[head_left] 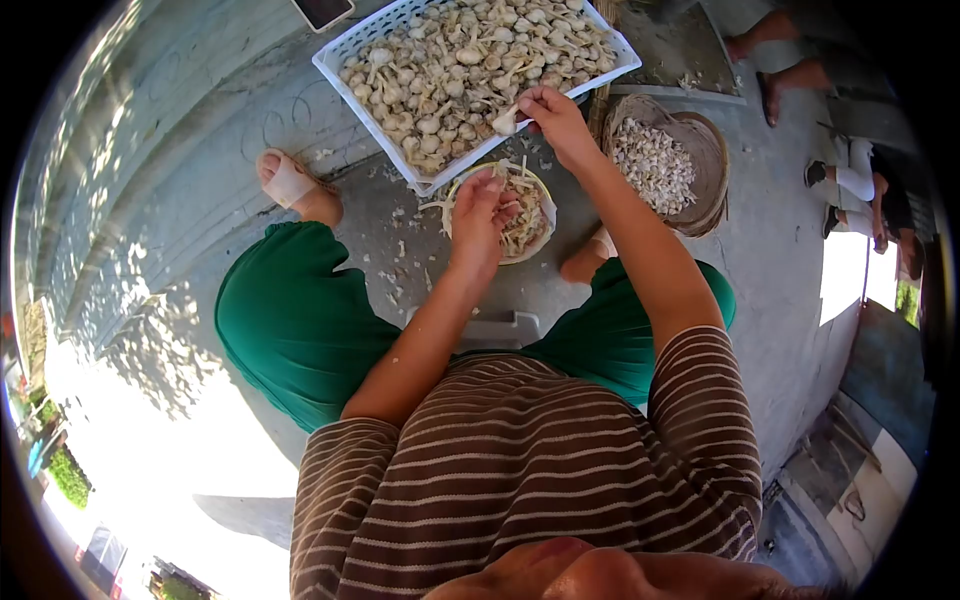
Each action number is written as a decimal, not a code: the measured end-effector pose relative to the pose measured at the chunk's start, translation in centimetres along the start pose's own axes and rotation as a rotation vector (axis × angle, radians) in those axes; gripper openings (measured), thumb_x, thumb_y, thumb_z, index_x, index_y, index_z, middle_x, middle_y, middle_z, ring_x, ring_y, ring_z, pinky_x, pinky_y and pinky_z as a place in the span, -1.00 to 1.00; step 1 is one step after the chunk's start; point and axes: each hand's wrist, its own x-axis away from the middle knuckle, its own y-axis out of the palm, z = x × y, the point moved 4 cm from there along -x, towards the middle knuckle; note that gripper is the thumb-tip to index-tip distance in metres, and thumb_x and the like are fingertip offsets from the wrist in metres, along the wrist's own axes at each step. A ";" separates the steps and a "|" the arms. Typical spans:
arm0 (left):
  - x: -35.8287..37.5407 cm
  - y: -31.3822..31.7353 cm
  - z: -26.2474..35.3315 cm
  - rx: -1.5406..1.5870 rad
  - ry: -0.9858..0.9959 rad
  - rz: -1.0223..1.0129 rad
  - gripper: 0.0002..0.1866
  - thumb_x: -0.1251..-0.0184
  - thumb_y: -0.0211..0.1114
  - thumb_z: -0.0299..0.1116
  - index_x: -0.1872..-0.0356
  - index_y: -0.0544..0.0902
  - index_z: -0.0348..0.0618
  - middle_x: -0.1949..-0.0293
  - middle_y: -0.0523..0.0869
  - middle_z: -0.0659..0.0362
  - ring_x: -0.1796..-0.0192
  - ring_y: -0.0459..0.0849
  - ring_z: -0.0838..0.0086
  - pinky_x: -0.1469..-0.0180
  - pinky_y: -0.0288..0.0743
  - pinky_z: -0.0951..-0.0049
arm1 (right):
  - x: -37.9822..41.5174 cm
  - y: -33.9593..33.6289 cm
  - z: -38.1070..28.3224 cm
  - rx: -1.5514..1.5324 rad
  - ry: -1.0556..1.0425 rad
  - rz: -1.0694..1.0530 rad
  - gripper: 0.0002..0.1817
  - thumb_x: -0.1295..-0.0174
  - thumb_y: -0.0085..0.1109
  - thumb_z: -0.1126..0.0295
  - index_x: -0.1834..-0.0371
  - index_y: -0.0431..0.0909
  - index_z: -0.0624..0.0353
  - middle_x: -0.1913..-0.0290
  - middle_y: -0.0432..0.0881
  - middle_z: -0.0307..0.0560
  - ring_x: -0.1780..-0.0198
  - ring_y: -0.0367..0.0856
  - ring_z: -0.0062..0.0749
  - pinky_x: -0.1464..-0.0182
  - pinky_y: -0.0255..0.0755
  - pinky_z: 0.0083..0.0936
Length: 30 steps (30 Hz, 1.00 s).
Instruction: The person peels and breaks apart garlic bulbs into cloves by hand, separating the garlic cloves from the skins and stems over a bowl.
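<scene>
My right hand [556,122] pinches a garlic bulb [507,121] by its stem end, over the near right edge of a white plastic crate [365,118] heaped with garlic bulbs [465,70]. Lower down, my left hand [480,215] is held above a round bowl [545,225] of garlic skins and stalks [523,232]. Its fingers are curled together, and whatever they may hold is hidden. To the right of my right forearm, a woven basket [712,165] contains a pile of small pale garlic cloves [650,165].
Bits of skin lie scattered on the grey floor [390,245] around the bowl. A phone-like dark device [323,10] is beyond the crate's left corner. Another person's feet [790,85] show at upper right, and another person [880,200] sits farther right.
</scene>
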 end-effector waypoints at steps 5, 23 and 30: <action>0.1 0.2 0.7 0.041 0.172 -0.093 -0.64 -0.36 0.14 -0.37 -0.12 0.39 -0.23 0.04 0.55 0.07 0.12 0.59 0.38 0.06 0.51 0.43 | 9.1 3.1 -2.8 -0.087 -0.031 -0.076 -0.89 -0.25 0.13 0.41 0.24 0.49 0.21 0.46 0.50 -0.31 0.38 0.43 -0.70 0.34 0.31 -0.73; 6.2 -1.5 -0.6 -0.175 -0.482 -0.126 -0.68 -0.40 -0.19 -0.14 0.55 0.27 -0.01 0.77 0.13 0.34 0.75 0.01 0.67 0.71 -0.11 0.58 | 20.3 5.1 -3.4 0.446 -0.614 -0.081 -0.90 -0.13 0.23 0.45 0.41 0.50 0.21 0.54 0.54 -0.08 0.50 0.56 -0.46 0.45 0.40 -0.52; 6.7 -0.9 -0.1 -0.686 0.207 -0.124 -0.70 -0.47 -0.12 -0.10 0.27 0.37 -0.13 0.52 0.37 0.21 0.51 0.34 0.49 0.47 0.24 0.50 | 18.6 4.7 1.1 -0.160 -0.129 -0.003 -0.84 -0.25 0.16 0.39 0.44 0.48 0.21 0.60 0.44 -0.33 0.62 0.32 -0.69 0.59 0.21 -0.70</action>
